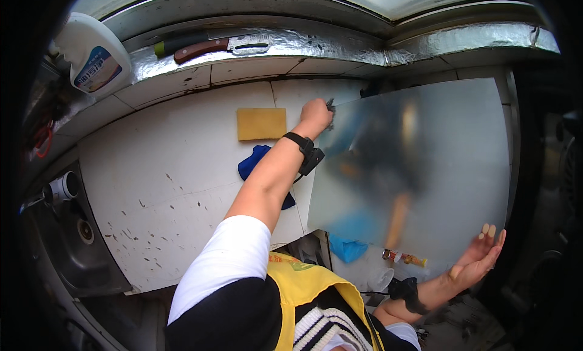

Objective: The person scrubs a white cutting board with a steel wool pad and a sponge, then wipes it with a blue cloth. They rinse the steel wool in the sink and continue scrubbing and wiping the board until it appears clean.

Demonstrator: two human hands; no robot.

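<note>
A large translucent sheet [460,146], like frosted glass or plastic, fills the right side of the view. Dark, orange and blue shapes show blurred through it. My left hand [315,115] is closed on a grey metal scouring pad [331,110] at the sheet's upper left corner. My right hand [476,262] supports the sheet at its lower right edge, with fingertips pressed against it from behind. A yellow sponge [261,124] lies on the white counter [150,169] left of my left hand. A dark blue cloth [252,162] is partly hidden under my left forearm.
A knife with a brown handle [200,50] and a green-and-black-handled one lie on the foil-covered ledge [319,46], near a white cleaner bottle [98,55]. A metal sink [68,255] is at left. A blue plastic bag [348,249] and a clear cup [380,278] are below the sheet.
</note>
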